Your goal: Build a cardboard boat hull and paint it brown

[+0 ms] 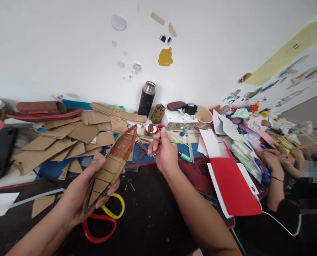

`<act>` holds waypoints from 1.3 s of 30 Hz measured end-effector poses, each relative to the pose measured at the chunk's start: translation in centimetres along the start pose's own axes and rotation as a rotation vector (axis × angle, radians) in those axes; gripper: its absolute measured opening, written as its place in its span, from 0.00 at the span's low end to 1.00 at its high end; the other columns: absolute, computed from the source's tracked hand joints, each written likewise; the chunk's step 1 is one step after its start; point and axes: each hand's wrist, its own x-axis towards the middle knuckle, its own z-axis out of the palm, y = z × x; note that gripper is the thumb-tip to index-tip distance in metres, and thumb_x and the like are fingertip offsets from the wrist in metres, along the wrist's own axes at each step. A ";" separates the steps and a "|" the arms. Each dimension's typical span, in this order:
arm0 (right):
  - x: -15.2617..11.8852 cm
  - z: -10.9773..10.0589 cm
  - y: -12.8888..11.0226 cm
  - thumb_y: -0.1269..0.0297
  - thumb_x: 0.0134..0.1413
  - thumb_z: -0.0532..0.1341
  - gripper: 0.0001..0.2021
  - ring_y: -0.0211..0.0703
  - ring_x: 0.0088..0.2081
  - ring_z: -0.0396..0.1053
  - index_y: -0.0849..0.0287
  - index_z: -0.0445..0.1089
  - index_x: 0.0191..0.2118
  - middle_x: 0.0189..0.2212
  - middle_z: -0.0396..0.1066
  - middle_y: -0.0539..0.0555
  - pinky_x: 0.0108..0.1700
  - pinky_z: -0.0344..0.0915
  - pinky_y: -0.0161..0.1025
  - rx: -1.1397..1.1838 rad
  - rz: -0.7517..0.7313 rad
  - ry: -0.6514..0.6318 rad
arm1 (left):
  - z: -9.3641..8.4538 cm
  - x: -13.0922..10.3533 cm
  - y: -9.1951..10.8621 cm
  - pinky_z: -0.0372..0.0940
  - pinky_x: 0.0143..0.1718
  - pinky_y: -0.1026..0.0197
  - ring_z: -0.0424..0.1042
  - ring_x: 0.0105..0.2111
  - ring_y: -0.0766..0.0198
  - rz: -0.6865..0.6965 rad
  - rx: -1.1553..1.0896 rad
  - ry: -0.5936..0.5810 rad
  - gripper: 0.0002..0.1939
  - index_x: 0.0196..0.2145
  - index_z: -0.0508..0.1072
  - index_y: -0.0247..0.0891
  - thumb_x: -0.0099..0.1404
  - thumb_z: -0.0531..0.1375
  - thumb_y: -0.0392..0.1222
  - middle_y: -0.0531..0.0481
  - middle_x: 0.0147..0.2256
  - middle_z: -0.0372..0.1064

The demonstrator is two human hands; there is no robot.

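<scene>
My left hand [79,186] is wrapped around a small cardboard model boat [109,169], tilted with its open inside toward me. Reddish-brown paint covers the far half of the inside; the near half is bare cardboard with dark cross lines. Pinched in my right hand [165,153] is a thin paintbrush [175,142] with a green handle, its tip at the boat's far end. Just beyond that hand stands a small jar of brown paint [151,129]. Scissors [99,227] with red and yellow handles lie under the boat.
Cardboard scraps [57,142] are heaped at the left, below a red model boat [45,112]. A black flask [147,99] stands by the wall. Red card [233,181] and a green glue tube [184,156] lie to the right. Another person's hands [274,161] work at the far right.
</scene>
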 end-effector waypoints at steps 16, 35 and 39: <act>-0.4 0.3 -0.2 0.34 0.58 0.72 0.28 0.36 0.13 0.67 0.55 0.70 0.30 0.13 0.63 0.41 0.16 0.60 0.31 0.035 0.021 0.005 | 0.3 0.1 0.1 0.54 0.09 0.70 0.57 0.10 0.71 -0.009 -0.016 0.036 0.36 0.34 0.82 0.32 0.49 0.75 0.72 0.51 0.16 0.67; -1.6 1.1 0.3 0.34 0.60 0.71 0.28 0.40 0.14 0.69 0.55 0.70 0.29 0.12 0.62 0.42 0.15 0.59 0.32 0.022 0.099 -0.111 | 0.0 0.2 0.0 0.54 0.10 0.70 0.59 0.10 0.70 0.012 -0.011 -0.001 0.33 0.35 0.80 0.36 0.53 0.74 0.71 0.51 0.16 0.68; -1.0 0.9 0.0 0.34 0.58 0.72 0.28 0.39 0.14 0.69 0.55 0.70 0.29 0.13 0.63 0.41 0.16 0.61 0.32 0.047 0.061 -0.040 | 0.3 0.2 0.0 0.54 0.10 0.69 0.59 0.10 0.70 0.018 -0.011 0.004 0.33 0.35 0.81 0.36 0.51 0.75 0.71 0.51 0.16 0.69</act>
